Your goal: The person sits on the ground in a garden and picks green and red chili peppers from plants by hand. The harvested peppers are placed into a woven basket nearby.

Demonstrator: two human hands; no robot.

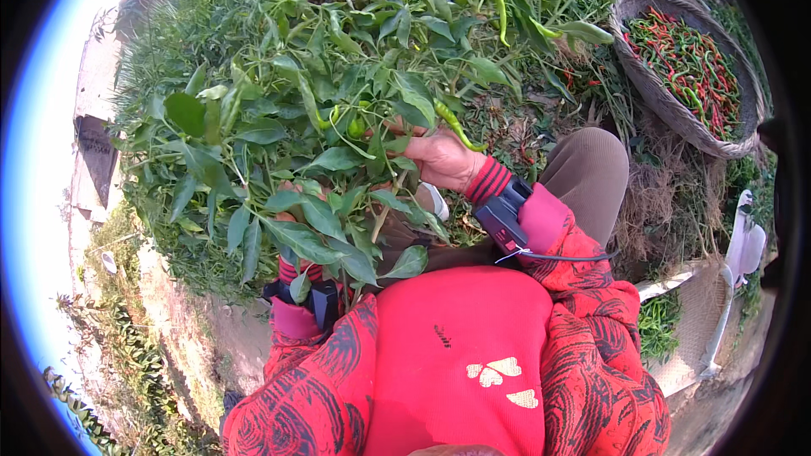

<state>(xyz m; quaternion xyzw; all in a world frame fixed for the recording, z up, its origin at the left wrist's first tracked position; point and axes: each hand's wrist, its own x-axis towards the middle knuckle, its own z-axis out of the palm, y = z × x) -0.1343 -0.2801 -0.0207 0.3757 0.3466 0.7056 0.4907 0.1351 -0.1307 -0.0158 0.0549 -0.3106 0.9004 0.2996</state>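
A leafy pepper plant (342, 171) with long green peppers fills the space in front of me. My right hand (443, 155) reaches in from the right among its leaves; foliage covers the fingertips, so a grip cannot be made out. Close beside the wrist hangs a curved green pepper (457, 126). A rounder green pepper (357, 127) is just left of the fingers. Leaves hide most of my left hand (288, 216), lower left within the same plant, and what it touches is not visible. Both wrists bear dark strapped devices.
A woven basket (624, 54) at the upper right holds red and green peppers. Below it lie uprooted plants with dry roots (665, 183). Farther down at the right is a pale woven sack or sheet (694, 329) with green peppers beside it. More pepper plants spread beyond, at the top and left.
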